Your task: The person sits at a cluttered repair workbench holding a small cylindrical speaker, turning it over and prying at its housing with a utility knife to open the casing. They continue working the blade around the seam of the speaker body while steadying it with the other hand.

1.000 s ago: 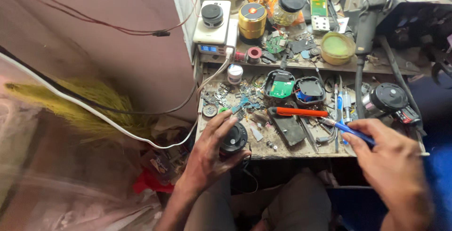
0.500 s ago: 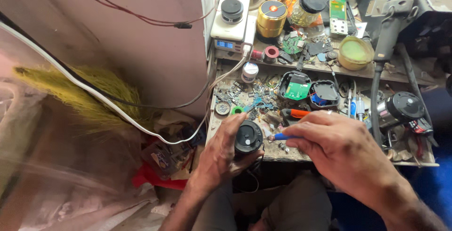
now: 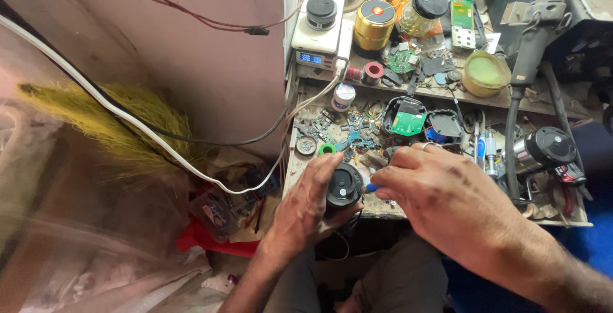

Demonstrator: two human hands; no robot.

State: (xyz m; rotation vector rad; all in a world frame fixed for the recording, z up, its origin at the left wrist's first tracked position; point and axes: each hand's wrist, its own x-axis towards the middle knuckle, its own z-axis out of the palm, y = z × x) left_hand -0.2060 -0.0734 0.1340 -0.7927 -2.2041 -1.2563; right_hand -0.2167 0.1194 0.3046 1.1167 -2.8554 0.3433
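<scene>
Since a moment ago, the right hand (image 3: 440, 201) has come in closer to the round black part (image 3: 345, 185). Its fingers are curled tight around a blue-handled tool (image 3: 371, 187), and the tool's tip touches the part's side. The left hand (image 3: 306, 208) wraps around the part and holds it at the front edge of the messy workbench (image 3: 383, 208), just below the green circuit board (image 3: 407, 121).

A white meter (image 3: 317, 35) stands at the bench's back left, with a gold tin (image 3: 374, 24) and a dark-lidded jar (image 3: 424, 10) beside it. A yellow-green bowl (image 3: 485, 74) sits to the right, near a grey rotary tool (image 3: 535, 22). A white cable (image 3: 128, 116) crosses the straw broom (image 3: 112, 125) by the wall.
</scene>
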